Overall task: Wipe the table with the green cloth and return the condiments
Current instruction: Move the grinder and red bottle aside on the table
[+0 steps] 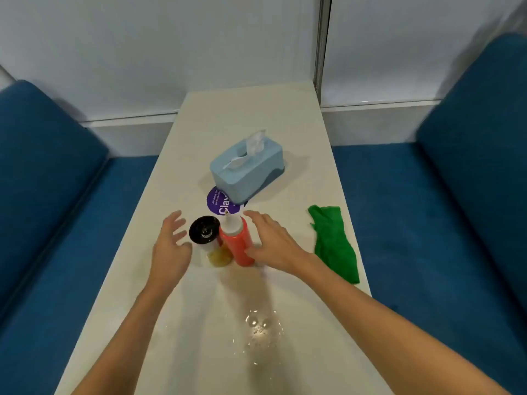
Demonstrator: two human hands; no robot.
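Left hand (171,246) and right hand (271,240), fingers spread, flank the red bottle (238,243) and jar (206,238). A tissue box (246,166) stands behind, green cloth (333,240) aside.

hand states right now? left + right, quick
Left hand: open, fingers spread beside the black-lidded shaker, holding nothing.
Right hand: open, fingers straight beside the red squeeze bottle; contact cannot be told.

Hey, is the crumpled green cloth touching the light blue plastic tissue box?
Apart. The head view shows a strip of bare white table between the crumpled green cloth and the light blue plastic tissue box.
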